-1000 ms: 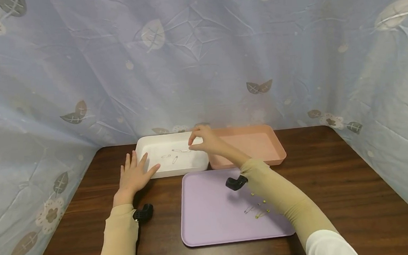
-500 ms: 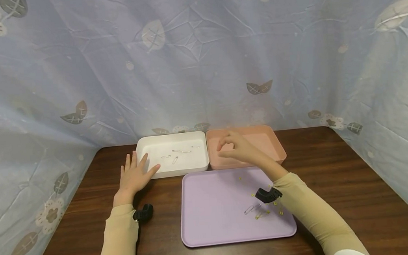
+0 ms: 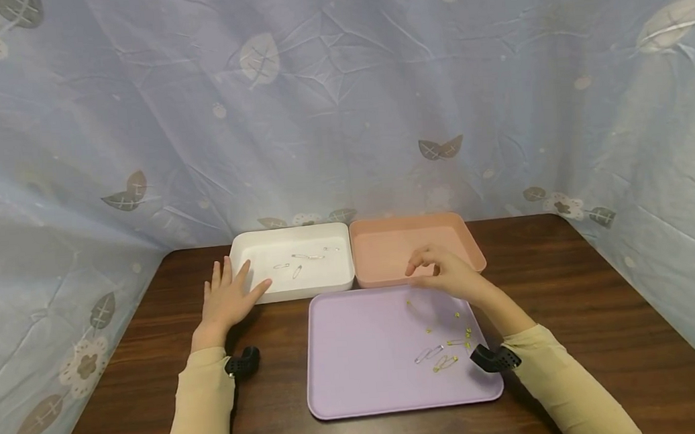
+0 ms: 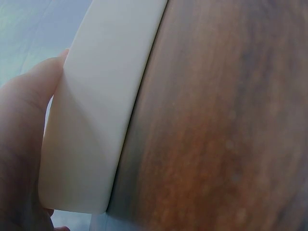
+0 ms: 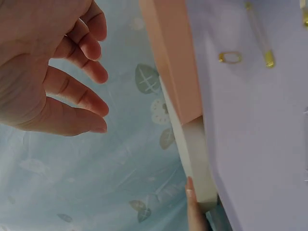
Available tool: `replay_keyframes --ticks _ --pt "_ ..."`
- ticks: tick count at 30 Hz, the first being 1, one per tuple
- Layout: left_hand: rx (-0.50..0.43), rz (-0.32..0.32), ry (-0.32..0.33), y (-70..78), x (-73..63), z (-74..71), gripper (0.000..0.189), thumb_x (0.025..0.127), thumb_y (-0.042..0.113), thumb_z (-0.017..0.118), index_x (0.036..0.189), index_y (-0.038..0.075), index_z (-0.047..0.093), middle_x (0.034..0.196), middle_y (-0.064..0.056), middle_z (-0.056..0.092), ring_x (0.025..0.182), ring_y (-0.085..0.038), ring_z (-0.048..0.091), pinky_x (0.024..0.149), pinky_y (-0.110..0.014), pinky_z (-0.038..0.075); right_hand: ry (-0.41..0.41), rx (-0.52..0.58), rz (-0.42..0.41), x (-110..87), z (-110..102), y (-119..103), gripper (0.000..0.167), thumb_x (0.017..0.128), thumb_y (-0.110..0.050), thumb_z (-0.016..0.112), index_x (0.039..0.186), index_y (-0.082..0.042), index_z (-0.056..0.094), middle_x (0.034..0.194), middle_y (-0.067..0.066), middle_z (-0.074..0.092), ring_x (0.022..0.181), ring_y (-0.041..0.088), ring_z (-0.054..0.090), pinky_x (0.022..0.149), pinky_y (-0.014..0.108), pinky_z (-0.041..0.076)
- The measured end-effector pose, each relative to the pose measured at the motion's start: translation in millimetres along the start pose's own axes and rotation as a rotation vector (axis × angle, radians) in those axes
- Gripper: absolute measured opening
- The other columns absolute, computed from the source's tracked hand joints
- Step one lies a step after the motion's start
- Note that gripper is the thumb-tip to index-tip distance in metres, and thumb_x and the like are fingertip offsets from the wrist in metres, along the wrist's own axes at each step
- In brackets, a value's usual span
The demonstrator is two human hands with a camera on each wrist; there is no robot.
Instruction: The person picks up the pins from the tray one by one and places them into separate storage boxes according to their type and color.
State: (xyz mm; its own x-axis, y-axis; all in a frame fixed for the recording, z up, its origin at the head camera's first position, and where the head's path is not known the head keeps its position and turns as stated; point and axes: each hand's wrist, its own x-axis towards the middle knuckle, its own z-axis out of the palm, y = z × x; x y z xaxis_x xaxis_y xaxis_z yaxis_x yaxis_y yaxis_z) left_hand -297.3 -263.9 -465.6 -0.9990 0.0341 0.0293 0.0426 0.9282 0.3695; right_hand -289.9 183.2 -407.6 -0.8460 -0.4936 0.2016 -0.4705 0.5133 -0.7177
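Observation:
Spread fingers of my left hand (image 3: 228,305) rest at the left front corner of the white tray (image 3: 304,292); in the left wrist view the thumb (image 4: 36,86) touches its rim. Several silver safety pins (image 3: 297,271) lie inside that tray. My right hand (image 3: 448,274) hovers over the front edge of the pink tray (image 3: 385,234), fingers loosely bent and nothing between them, as the right wrist view shows. Below it, on the purple tray (image 3: 357,357), lie several gold safety pins (image 3: 445,363) and silver safety pins (image 3: 430,354), mostly toward the right side.
The white and pink trays stand side by side at the back of the dark wooden table (image 3: 276,410). In front of them lies the purple tray. A patterned curtain (image 3: 340,110) hangs behind and along both sides.
My right hand has moved from above the white tray rightward and toward me, past the pink tray. A silver safety pin now shows at the white tray's right. The left hand has stayed put.

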Motion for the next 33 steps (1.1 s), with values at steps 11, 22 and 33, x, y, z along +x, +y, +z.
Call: replay_keyframes --ticks 11,22,33 --pt "-0.003 0.0 0.011 -2.6 2.7 5.2 0.091 0.09 0.074 0.036 0.156 0.013 0.023 0.162 -0.026 -0.005 0.148 -0.048 -0.006 0.112 -0.073 0.003 -0.138 0.07 0.043 -39.9 9 15 0.014 0.083 -0.014 0.076 0.095 -0.012 0.069 0.12 0.015 0.056 0.109 0.017 0.043 0.08 0.037 0.035" --pt "-0.005 0.003 0.005 -3.1 1.5 3.2 0.091 0.09 0.074 0.036 0.156 0.012 0.023 0.161 -0.027 -0.006 0.148 -0.049 -0.007 0.111 -0.074 0.002 -0.166 -0.005 -0.003 -70.1 8 29 0.013 0.081 -0.02 0.079 0.089 -0.023 0.069 0.111 -0.001 0.055 0.1 0.016 0.036 0.075 0.035 0.035" --pt "-0.003 0.001 0.003 -4.6 1.6 2.7 0.092 0.09 0.075 0.035 0.156 0.012 0.022 0.161 -0.027 -0.006 0.148 -0.05 -0.007 0.111 -0.074 0.002 -0.23 -0.156 -0.098 -76.4 19 38 0.014 0.077 -0.024 0.081 0.084 -0.027 0.069 0.103 -0.007 0.052 0.103 0.009 0.035 0.088 0.031 0.03"
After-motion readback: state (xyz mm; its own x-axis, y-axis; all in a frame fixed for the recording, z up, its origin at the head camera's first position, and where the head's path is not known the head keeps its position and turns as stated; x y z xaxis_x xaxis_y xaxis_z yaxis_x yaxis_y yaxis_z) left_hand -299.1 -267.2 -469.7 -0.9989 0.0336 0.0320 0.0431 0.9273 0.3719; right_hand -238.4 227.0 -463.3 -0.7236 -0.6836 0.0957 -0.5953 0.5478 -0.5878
